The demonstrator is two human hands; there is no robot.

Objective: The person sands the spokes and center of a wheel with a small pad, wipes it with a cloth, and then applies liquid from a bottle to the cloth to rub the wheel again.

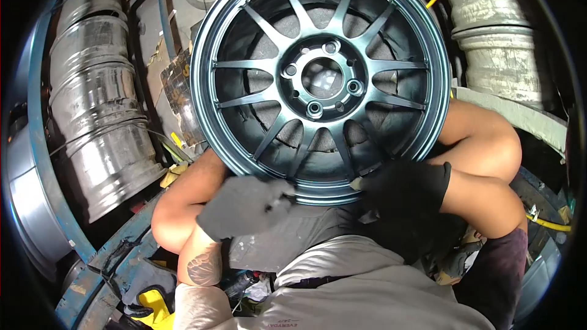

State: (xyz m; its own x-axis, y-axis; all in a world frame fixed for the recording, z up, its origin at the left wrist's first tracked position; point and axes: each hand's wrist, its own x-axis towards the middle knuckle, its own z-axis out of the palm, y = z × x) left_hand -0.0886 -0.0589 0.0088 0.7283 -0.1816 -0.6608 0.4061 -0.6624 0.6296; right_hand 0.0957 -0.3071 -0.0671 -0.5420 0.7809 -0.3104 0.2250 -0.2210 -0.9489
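A dark blue-green alloy wheel (269,67) with several thin spokes lies face up in front of me, its near edge over my lap. My left hand (244,209), in a worn grey glove, is at the near left edge of the rim. Its fingers are curled, and whatever they hold, if anything, is hidden. On the near right edge rests my right hand (403,192), in a black glove. A pale fingertip shows on the rim lip, with the other fingers closed around the edge and mostly lost in shadow.
Stacked bare metal wheel barrels (101,104) lie at the left, and more scuffed barrels (498,43) at the right. A blue metal frame (52,165) runs along the left. A yellow cable (547,225) and a yellow-and-grey glove (156,308) are near my sides.
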